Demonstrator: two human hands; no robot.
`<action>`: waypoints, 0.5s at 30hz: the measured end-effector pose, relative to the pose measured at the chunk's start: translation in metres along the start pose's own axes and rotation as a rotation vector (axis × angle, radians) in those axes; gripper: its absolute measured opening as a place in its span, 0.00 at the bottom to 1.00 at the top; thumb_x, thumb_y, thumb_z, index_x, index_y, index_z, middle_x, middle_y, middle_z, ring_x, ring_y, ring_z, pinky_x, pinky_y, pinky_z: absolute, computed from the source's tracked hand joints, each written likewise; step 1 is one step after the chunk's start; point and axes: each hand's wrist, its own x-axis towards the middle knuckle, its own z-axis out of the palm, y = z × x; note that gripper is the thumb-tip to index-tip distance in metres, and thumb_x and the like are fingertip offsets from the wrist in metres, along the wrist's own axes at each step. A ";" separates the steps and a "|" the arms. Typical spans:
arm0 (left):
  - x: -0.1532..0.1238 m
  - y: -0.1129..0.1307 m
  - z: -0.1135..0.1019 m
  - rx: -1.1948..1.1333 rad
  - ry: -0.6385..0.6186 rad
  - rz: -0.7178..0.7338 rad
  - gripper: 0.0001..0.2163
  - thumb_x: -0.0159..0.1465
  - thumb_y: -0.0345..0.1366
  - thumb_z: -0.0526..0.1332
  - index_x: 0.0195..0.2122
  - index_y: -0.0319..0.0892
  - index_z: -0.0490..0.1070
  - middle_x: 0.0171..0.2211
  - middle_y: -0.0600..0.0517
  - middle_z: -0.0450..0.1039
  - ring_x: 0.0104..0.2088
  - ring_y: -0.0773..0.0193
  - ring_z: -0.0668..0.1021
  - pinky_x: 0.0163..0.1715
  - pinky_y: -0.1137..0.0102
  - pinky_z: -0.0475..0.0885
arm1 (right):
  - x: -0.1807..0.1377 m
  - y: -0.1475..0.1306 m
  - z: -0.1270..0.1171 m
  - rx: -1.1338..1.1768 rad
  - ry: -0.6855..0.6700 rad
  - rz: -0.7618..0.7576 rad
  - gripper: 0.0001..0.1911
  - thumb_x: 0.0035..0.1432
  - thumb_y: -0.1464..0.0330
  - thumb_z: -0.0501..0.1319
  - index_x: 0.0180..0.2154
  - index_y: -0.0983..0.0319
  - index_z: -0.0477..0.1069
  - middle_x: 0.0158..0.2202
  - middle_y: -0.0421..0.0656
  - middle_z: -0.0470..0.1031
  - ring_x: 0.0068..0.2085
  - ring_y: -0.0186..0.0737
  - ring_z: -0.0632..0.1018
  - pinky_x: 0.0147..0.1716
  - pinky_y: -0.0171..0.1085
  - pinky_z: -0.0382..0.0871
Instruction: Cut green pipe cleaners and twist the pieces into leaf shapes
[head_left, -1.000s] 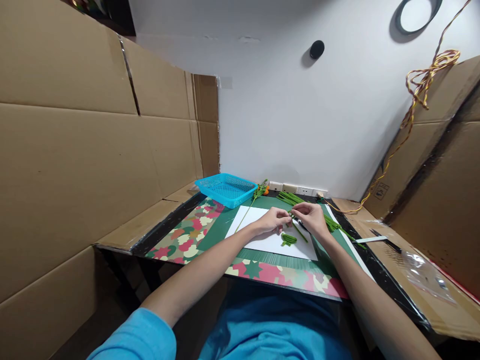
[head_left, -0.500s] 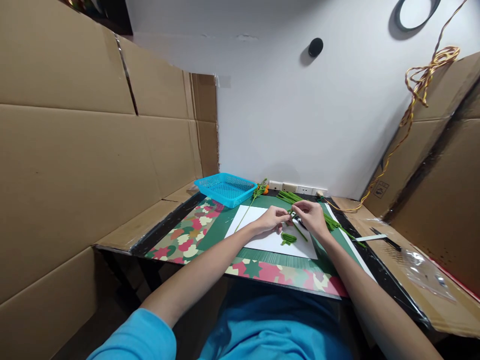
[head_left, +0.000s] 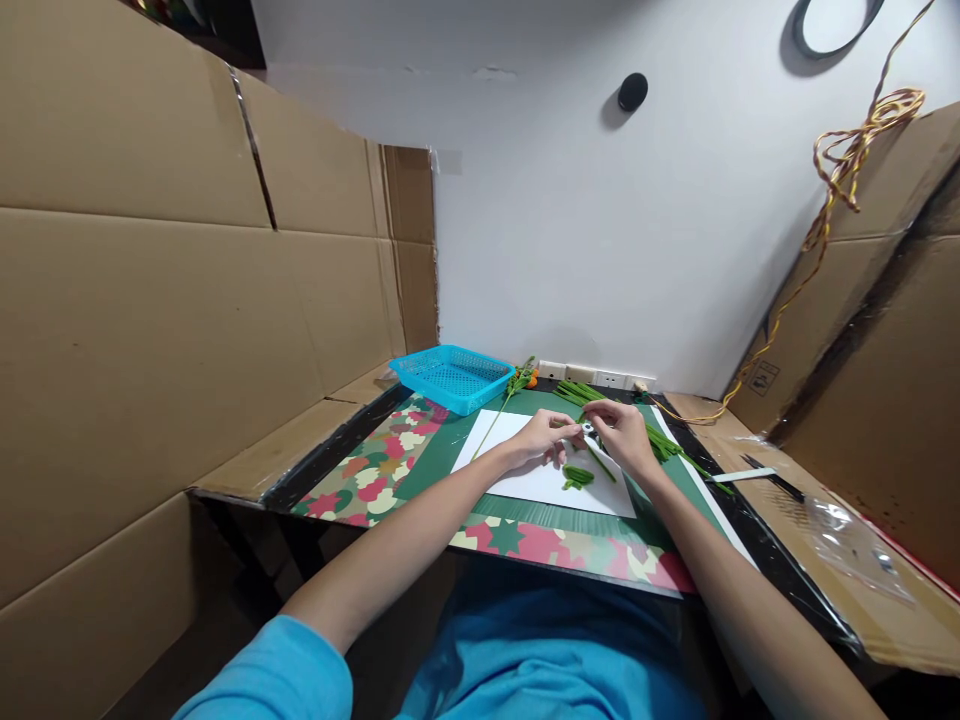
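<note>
Over a white sheet (head_left: 555, 496), my left hand (head_left: 541, 438) and my right hand (head_left: 624, 435) meet with fingertips pinched around a short green pipe cleaner (head_left: 580, 419), mostly hidden by the fingers. Between the hands shows a small black-and-white thing (head_left: 589, 430) that I cannot make out. Just below them a straight green stem piece (head_left: 603, 464) slants across the paper. Nearer to me lies a little pile of bent green pieces (head_left: 577, 477). A bundle of long green pipe cleaners (head_left: 663, 444) runs behind my right hand.
A blue plastic basket (head_left: 452, 380) stands at the back left, beside a green-stemmed flower with orange parts (head_left: 519, 378). Wall sockets (head_left: 581, 374) line the back edge. To the right lie a pale strip (head_left: 744, 475), a black tool (head_left: 784, 486) and a clear plastic bag (head_left: 855, 545). Cardboard walls flank both sides.
The fingers of both hands have shifted very slightly, and the small black-and-white thing between them shows a bit more. The objects on the table lie as before.
</note>
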 end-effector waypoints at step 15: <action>0.007 0.001 -0.007 -0.108 0.245 0.061 0.13 0.60 0.43 0.66 0.33 0.36 0.75 0.34 0.44 0.81 0.16 0.74 0.72 0.11 0.76 0.57 | -0.002 0.011 0.000 -0.124 0.041 -0.152 0.16 0.58 0.71 0.56 0.44 0.59 0.80 0.50 0.48 0.81 0.37 0.42 0.83 0.37 0.39 0.78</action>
